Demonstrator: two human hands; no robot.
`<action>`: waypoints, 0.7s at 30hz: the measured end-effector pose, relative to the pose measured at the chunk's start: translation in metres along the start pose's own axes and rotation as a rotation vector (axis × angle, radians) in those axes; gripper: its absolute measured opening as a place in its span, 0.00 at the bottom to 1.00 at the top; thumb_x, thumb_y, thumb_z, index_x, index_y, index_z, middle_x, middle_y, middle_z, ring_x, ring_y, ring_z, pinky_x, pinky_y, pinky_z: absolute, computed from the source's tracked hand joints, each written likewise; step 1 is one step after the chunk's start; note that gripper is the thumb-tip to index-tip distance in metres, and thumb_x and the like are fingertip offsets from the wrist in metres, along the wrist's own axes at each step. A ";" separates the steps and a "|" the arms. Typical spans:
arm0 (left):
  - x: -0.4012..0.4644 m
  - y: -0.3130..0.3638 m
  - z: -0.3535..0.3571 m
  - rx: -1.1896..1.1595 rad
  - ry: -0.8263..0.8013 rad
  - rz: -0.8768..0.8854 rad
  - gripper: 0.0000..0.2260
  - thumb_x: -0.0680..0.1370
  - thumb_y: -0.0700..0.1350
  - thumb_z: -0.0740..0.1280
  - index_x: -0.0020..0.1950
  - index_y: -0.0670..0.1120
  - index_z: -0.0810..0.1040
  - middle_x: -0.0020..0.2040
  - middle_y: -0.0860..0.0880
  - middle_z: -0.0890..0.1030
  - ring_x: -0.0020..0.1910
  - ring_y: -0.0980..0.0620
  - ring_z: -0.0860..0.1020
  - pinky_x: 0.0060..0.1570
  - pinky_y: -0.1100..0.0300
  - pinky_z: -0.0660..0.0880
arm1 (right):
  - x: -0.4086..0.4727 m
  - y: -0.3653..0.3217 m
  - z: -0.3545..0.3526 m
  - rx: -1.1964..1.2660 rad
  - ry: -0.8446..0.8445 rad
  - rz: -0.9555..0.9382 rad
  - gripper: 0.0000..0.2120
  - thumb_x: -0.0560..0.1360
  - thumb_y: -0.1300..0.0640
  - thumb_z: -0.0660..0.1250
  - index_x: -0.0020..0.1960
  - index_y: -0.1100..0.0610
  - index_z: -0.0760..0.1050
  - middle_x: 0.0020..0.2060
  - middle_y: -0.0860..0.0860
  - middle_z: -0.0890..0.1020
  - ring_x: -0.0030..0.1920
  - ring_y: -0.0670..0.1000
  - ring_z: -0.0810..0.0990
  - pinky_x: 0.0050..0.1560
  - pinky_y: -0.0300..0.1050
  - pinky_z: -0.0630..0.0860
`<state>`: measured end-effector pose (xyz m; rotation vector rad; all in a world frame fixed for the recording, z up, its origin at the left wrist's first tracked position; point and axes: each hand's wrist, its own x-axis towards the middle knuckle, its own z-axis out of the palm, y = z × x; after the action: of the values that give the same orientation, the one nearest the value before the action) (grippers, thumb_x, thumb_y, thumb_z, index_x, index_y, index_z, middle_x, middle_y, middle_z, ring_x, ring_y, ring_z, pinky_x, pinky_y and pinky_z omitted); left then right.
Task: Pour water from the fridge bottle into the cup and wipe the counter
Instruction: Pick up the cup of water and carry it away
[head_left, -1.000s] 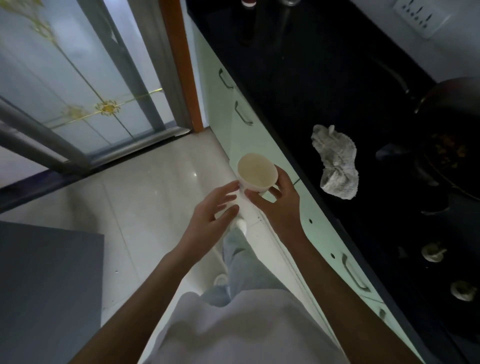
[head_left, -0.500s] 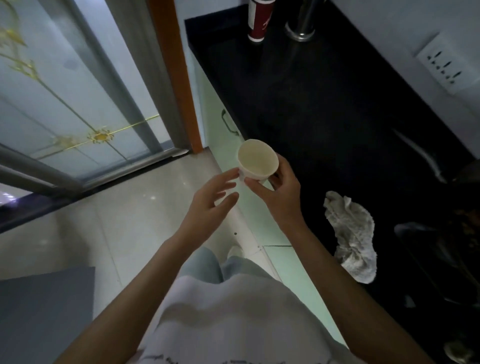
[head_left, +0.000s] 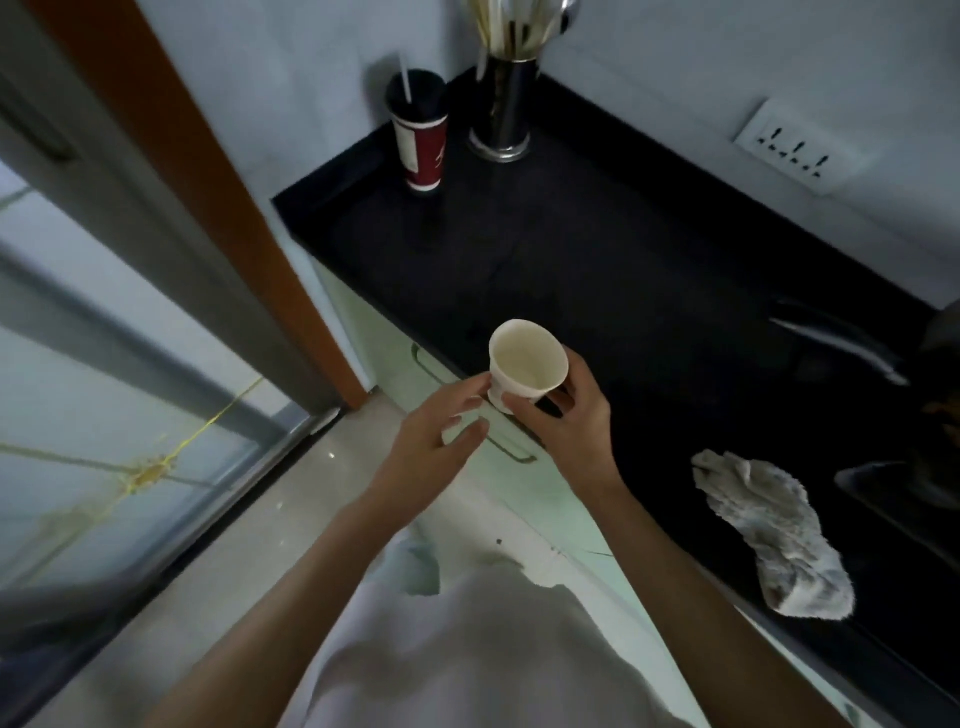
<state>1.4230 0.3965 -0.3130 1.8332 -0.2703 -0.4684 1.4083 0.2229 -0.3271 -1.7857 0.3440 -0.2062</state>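
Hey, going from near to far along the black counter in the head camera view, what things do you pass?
Crumpled rag → white cup held in the right hand at the counter's front edge → red drink cup with a straw → metal utensil holder in the far corner.

The right grip (head_left: 566, 421) holds the cup (head_left: 527, 364) above the tabletop's (head_left: 623, 270) near edge. The left grip (head_left: 431, 441) sits just left of it. Right of the grips a cloth (head_left: 774, 530) lies on the tabletop. Far behind them, a straw cup (head_left: 421, 140) stands left of a utensil holder (head_left: 504, 104).
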 end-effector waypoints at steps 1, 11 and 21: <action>0.009 0.000 -0.009 0.026 -0.045 0.014 0.19 0.80 0.44 0.63 0.72 0.52 0.69 0.67 0.55 0.74 0.64 0.62 0.73 0.66 0.59 0.70 | 0.004 -0.002 0.005 0.003 0.032 0.006 0.30 0.65 0.53 0.78 0.64 0.49 0.71 0.57 0.41 0.78 0.59 0.41 0.77 0.59 0.44 0.77; 0.085 0.005 -0.030 0.039 -0.361 0.058 0.21 0.80 0.40 0.63 0.73 0.51 0.68 0.69 0.55 0.73 0.66 0.61 0.71 0.64 0.67 0.69 | 0.028 -0.001 0.017 0.016 0.327 0.076 0.28 0.66 0.57 0.78 0.62 0.48 0.71 0.56 0.43 0.79 0.58 0.43 0.78 0.59 0.42 0.77; 0.171 0.020 0.011 0.048 -0.472 0.062 0.22 0.79 0.39 0.64 0.72 0.53 0.69 0.67 0.56 0.74 0.65 0.60 0.72 0.68 0.55 0.69 | 0.088 0.018 -0.025 0.024 0.441 0.133 0.28 0.66 0.55 0.78 0.63 0.50 0.72 0.56 0.44 0.79 0.58 0.43 0.78 0.58 0.43 0.77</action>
<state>1.5716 0.3102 -0.3272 1.7359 -0.6607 -0.8555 1.4805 0.1660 -0.3425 -1.6768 0.7683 -0.5097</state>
